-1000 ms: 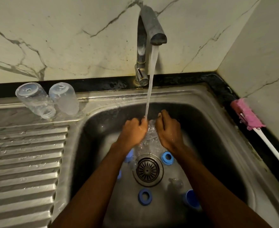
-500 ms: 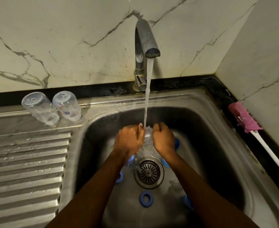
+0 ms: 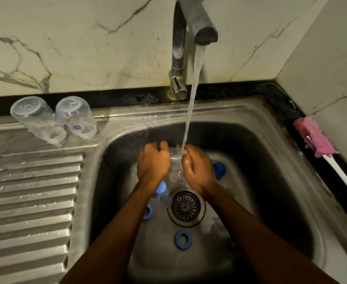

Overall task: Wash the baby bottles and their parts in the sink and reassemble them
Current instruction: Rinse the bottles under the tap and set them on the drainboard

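Over the steel sink point(image 3: 291, 201), my left hand point(image 3: 153, 163) and my right hand point(image 3: 198, 168) both grip a clear baby bottle point(image 3: 175, 158) between them, under the running water from the tap point(image 3: 191, 33). Most of the bottle is hidden by my fingers. Blue parts lie on the sink floor: a ring point(image 3: 182, 239) in front of the drain, another ring point(image 3: 147, 212) at the left, a cap point(image 3: 160, 189) under my left wrist and a cap point(image 3: 219, 170) right of my right hand. Two clear bottles point(image 3: 38, 121) point(image 3: 76, 117) stand upside down on the drainboard's back corner.
The ribbed drainboard point(image 3: 31, 197) fills the left side. A pink-headed bottle brush point(image 3: 315, 140) with a white handle lies on the black counter edge at the right. The drain strainer point(image 3: 185, 206) sits mid-sink, with a small clear part point(image 3: 166, 200) beside it. Marble walls close the back and right.
My hands stay on the clear bottle under the stream, shifting slightly as they work on it. The view has moved a little; the parts in the sink have not.
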